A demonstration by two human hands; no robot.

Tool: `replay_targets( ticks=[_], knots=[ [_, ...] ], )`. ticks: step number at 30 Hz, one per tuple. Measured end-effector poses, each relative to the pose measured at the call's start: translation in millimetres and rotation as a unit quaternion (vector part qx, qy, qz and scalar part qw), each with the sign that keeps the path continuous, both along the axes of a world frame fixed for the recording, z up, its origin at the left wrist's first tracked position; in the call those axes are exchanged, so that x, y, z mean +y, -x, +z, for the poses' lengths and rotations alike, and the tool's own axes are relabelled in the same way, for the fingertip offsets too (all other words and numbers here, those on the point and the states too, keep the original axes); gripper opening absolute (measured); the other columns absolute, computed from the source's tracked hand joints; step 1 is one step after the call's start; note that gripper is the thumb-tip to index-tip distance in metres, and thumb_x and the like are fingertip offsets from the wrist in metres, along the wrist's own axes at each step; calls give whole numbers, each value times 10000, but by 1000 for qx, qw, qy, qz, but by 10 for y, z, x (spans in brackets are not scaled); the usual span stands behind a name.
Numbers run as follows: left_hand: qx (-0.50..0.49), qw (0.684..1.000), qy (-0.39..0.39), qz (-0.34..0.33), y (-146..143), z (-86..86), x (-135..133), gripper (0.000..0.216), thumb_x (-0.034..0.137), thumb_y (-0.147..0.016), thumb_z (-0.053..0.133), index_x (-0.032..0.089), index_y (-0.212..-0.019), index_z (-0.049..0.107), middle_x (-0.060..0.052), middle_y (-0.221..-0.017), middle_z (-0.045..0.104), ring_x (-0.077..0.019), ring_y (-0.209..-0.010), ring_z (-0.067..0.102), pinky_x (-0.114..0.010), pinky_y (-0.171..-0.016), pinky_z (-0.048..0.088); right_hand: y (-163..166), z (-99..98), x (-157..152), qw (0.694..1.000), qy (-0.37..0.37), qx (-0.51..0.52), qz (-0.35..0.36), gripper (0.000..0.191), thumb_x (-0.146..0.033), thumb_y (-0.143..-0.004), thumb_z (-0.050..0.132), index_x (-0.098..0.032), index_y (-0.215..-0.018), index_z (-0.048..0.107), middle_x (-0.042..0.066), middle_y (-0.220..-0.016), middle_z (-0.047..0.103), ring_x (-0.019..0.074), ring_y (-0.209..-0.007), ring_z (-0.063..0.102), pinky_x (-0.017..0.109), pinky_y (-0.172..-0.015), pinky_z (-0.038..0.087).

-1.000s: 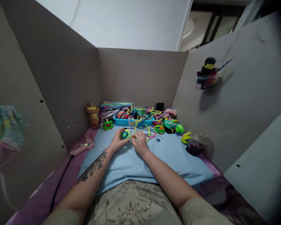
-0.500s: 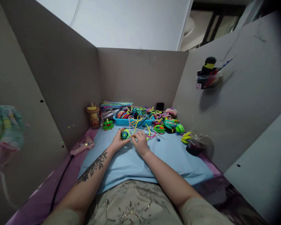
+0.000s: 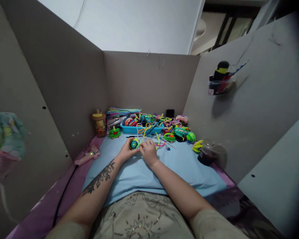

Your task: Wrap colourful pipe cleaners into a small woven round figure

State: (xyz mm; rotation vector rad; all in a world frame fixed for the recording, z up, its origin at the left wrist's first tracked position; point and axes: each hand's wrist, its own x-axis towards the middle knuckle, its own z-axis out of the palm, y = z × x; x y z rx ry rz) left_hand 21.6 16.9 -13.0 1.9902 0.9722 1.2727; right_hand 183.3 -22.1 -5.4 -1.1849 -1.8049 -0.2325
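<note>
Left hand (image 3: 126,150) holding round green-blue piece (image 3: 134,144), right hand (image 3: 149,152) just beside it, blue tray (image 3: 130,130) behind

A blue sheet (image 3: 164,169) over a purple cover (image 3: 40,209) bears a tray (image 3: 142,130) and a green figure (image 3: 115,133).

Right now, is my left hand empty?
No, your left hand holds a small round piece with a bright multicolored pattern, above the light blue sheet.
</note>
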Motion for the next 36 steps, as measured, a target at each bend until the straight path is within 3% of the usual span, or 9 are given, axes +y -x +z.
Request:
replay_targets(
  ticks=[4, 10, 16, 25, 36],
  knots=[
    [-2, 1000, 6, -9, 9, 9, -7, 652, 331, -634, 777, 171, -1180, 459, -86, -1131, 576, -238, -1045, 561, -371, -917, 450, -3, -13, 17, 1000, 5, 5, 7, 105, -168, -832, 574, -205, -751, 630, 60, -785, 616, 238, -851, 499, 372, -810, 375],
    [-17, 1000, 10, -15, 20, 70, -58, 646, 344, -606, 795, 170, -1156, 504, -84, -1124, 589, -243, -1039, 571, -359, -903, 452, -66, -81, 140, 998, 16, 40, 37, 123, -140, -810, 563, -170, -898, 643, 47, -776, 630, 208, -789, 540, 337, -776, 426],
    [-34, 999, 21, -25, 36, 68, -54, 589, 295, -611, 788, 173, -1128, 533, -73, -1098, 599, -231, -1012, 570, -354, -899, 446, -91, -115, 178, 997, 25, 37, 69, 119, -137, -807, 560, -194, -781, 661, 43, -774, 630, 209, -814, 550, 350, -813, 430],
    [-85, 992, 76, -56, 57, -47, 85, 483, 295, -647, 761, 163, -1064, 557, -43, -957, 617, -182, -865, 588, -297, -781, 467, -99, -142, 203, 995, 32, 20, 95, 159, -146, -825, 571, -196, -897, 704, 65, -821, 617, 227, -857, 528, 366, -809, 438],
    [-123, 981, 134, -75, 36, 43, -16, 587, 287, -587, 807, 156, -1099, 551, -51, -990, 619, -192, -902, 587, -302, -795, 465, -87, -109, 175, 994, 32, 18, 102, 120, -119, -802, 569, -195, -789, 662, 59, -835, 567, 224, -889, 510, 363, -824, 438]
  ],
)
